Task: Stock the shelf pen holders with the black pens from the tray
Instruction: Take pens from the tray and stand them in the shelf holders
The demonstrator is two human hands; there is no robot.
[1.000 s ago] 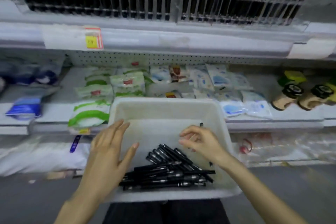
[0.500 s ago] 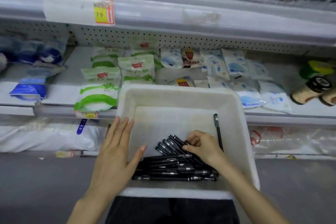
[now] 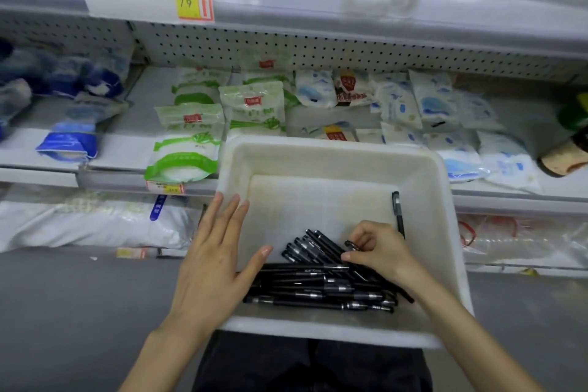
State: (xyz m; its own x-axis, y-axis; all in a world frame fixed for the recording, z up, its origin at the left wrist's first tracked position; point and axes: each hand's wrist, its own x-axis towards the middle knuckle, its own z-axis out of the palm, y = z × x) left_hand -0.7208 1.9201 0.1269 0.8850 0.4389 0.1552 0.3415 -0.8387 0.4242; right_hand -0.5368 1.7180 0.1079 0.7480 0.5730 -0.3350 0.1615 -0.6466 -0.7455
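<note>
The left hand [image 3: 216,264] is laid flat, fingers straight, on the left rim of the tray [image 3: 334,149]. The black pens [image 3: 318,286] are heaped mostly crosswise at the near end, directly under the nearer right hand [image 3: 380,251], whose curled fingers are pinched on one pen's end. Packets [image 3: 251,108] are stocked on the shelf [image 3: 509,200] behind.

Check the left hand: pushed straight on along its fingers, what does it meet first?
Likely the far wall of the white tray, near its left corner, just ahead of the left hand. If the hand clears the rim, which one view cannot settle, the green-and-white packet behind it is next.
</note>
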